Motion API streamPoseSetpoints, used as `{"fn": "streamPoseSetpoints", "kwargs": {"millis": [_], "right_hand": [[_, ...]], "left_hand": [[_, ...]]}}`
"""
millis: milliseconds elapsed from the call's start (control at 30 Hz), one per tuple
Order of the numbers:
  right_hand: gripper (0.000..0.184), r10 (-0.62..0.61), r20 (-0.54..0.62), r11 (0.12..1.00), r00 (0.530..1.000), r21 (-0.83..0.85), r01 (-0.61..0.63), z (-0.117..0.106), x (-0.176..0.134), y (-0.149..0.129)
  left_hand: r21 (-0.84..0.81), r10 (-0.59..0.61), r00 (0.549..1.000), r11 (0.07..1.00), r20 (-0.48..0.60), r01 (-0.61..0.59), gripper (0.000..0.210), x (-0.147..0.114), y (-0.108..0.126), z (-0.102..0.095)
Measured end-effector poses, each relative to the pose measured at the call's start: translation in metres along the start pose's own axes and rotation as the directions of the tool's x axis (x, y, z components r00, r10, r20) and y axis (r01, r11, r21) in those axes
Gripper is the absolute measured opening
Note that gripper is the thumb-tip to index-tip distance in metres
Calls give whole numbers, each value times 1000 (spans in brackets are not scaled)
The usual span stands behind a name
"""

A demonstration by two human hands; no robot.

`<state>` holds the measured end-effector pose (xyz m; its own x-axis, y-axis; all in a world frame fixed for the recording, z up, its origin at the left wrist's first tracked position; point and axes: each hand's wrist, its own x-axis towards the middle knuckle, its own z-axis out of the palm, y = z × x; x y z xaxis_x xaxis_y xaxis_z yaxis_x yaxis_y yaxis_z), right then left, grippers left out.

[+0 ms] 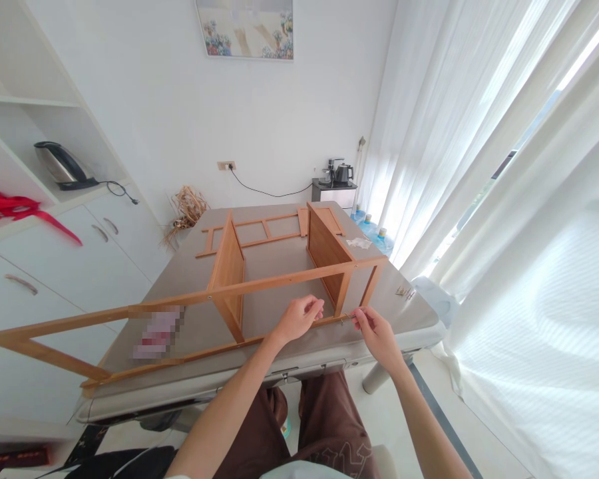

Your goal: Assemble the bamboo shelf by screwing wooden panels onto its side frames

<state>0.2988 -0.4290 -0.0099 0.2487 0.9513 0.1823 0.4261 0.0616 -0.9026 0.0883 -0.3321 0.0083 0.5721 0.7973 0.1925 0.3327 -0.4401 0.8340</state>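
Observation:
A wooden shelf frame (279,282) lies on its side across the table, with two slatted shelf panels (329,239) standing between its long rails. My right hand (377,332) is closed at the near rail, pinching a thin metal piece that looks like a hex key (348,317). Its tip reaches the rail by the corner of the right shelf panel. My left hand (299,317) hovers just left of it, above the near rail, fingers curled together. Whatever may be between those fingers is too small to make out.
More wooden ladder-like frame parts (267,229) lie at the back of the table (279,256). Several small screws (404,293) rest at the right, near a crumpled plastic bag (359,243). A blurred leaflet (157,332) lies left. Water bottles (382,234) stand beyond the right edge.

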Motion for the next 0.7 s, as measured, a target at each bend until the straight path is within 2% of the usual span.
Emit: {"fn": "streamPoseSetpoints", "kwargs": {"millis": [167, 267, 400, 533, 700], "right_hand": [[46, 14, 43, 999, 999, -49, -12, -6, -7, 18], [40, 10, 82, 996, 997, -94, -2, -6, -11, 22], [33, -1, 117, 989, 993, -148, 19, -7, -13, 21], [31, -5, 108, 983, 994, -180, 24, -10, -14, 21], [32, -35, 82, 975, 996, -214, 51, -11, -14, 21]], "left_hand": [[129, 73, 996, 989, -53, -65, 20, -2, 1, 14], [278, 127, 991, 954, -41, -111, 40, -3, 2, 25], [406, 100, 994, 911, -52, -71, 57, -1, 0, 44], [487, 82, 992, 873, -92, -27, 54, 6, -2, 57], [482, 70, 994, 876, -80, -23, 47, 13, -1, 57]]}}
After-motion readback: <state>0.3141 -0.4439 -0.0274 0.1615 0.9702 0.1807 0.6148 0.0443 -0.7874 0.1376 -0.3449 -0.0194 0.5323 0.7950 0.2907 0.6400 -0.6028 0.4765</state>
